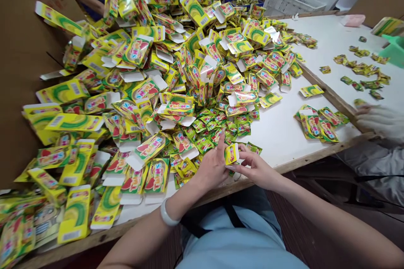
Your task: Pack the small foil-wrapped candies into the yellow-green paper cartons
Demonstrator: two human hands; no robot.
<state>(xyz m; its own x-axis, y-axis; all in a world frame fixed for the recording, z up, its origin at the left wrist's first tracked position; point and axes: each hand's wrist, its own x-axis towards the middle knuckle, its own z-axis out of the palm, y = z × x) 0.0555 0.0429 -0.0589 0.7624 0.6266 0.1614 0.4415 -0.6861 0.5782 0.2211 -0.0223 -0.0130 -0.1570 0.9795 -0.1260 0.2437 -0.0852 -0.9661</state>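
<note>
A small yellow candy box [232,154] with a white end flap is held between my two hands, just above the table's front edge. My left hand [212,167] grips its left side, with the index finger stretched up and away. The fingers of my right hand [254,168] pinch its right end at the white flap. Just beyond my hands lie several small green candy sachets [205,145], and yellow sachets [186,168] lie to the left. Whether anything is inside the box is hidden.
A large heap of yellow and red candy boxes [148,88] covers the table's left and middle. Several boxes [312,124] lie at right beside a wooden divider strip [331,96]. Beyond it are scattered sachets [362,67] and a co-worker's gloved hand [378,119]. A cardboard carton [25,50] stands left.
</note>
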